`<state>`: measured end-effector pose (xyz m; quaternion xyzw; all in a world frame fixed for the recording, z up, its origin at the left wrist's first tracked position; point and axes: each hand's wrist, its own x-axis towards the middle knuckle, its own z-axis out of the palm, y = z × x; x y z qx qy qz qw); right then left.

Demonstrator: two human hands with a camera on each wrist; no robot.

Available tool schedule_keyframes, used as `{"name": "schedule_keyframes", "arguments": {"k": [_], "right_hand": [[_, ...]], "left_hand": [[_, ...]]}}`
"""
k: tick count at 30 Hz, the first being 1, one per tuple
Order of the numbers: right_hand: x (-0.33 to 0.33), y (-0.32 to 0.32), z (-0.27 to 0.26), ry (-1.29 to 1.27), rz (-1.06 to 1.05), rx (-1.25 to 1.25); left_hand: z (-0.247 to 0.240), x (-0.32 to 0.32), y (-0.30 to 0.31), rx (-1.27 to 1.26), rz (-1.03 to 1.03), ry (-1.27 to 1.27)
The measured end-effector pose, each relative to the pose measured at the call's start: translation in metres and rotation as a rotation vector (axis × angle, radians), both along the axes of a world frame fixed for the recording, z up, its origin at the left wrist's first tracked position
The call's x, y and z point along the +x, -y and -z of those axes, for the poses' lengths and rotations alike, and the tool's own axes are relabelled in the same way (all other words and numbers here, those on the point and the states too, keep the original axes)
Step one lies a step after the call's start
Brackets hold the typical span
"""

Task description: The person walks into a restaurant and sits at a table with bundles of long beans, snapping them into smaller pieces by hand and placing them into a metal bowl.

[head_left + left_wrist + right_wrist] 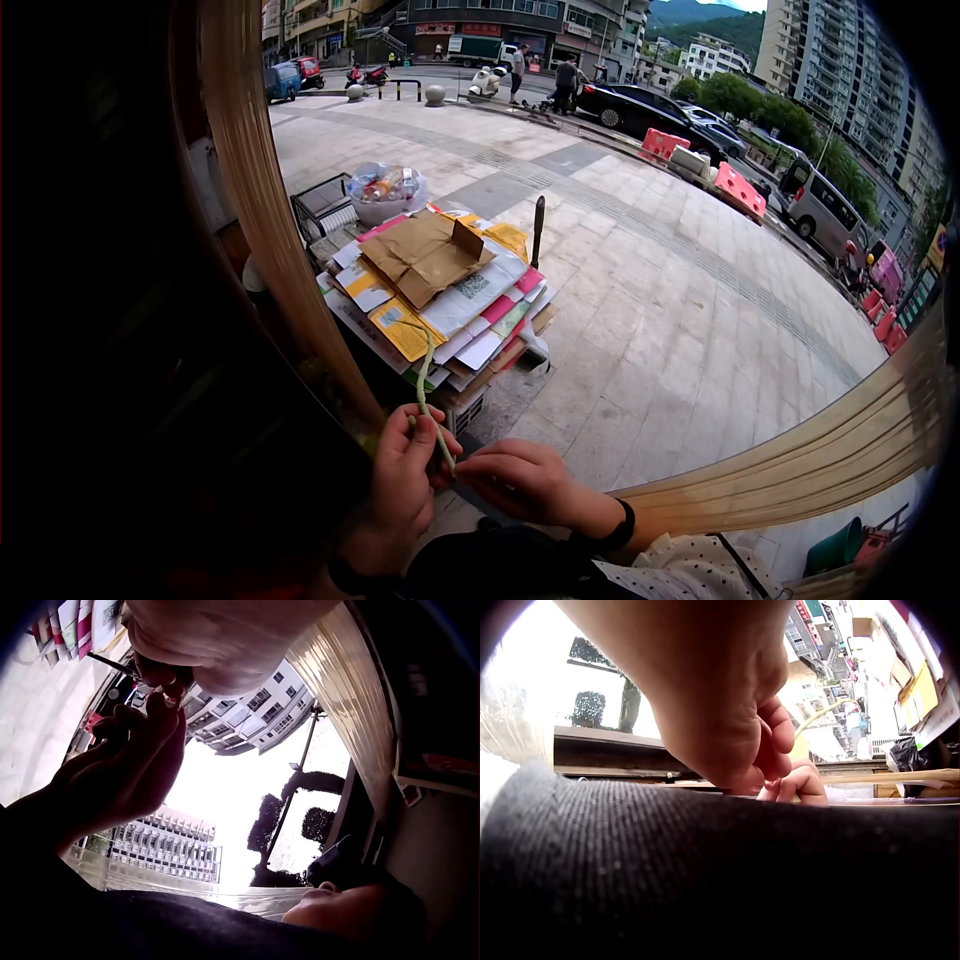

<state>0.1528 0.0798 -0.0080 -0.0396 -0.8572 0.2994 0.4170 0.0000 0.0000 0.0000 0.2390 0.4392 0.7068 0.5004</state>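
Observation:
A pale green cord [424, 378] runs from the stack of flattened cardboard [425, 255] down to both hands in the head view. The left hand [405, 480] pinches it between thumb and fingers. Close beside it on the right, the right hand [520, 480] holds the cord's lower part at its fingertips. In the right wrist view the cord [821, 712] rises past the curled fingers of the right hand [712, 712]. The left wrist view shows the two hands meeting, the left hand [210, 637] above and the right hand [124, 765] below, both dark.
Clear plastic-wrapped edges [800, 460] frame the opening around the hands. A bag of bottles [387, 190] sits behind the stack, beside a dark upright handle [538, 232]. Beyond the paving [660, 330] are people, a black car [640, 108], a van [822, 210] and pink barriers [740, 190].

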Motion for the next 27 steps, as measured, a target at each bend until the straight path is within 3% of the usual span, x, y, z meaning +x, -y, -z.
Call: {"name": "schedule_keyframes", "arguments": {"k": [14, 20, 23, 27], "right_hand": [[-0.006, 0.007, -0.002, 0.085, -0.04, -0.011], [-0.005, 0.006, 0.005, 0.04, 0.141, -0.031], [0.005, -0.005, 0.0, 0.03, 0.228, -0.29], [0.034, -0.045, 0.017, -0.05, 0.426, -0.346]], "left_hand": [[0.008, 0.0, 0.006, 0.015, 0.052, 0.059], [0.009, 0.007, 0.009, -0.035, 0.084, 0.013], [0.0, 0.011, 0.011, -0.005, 0.055, 0.046], [-0.013, 0.012, 0.017, 0.042, 0.112, 0.082]]}}
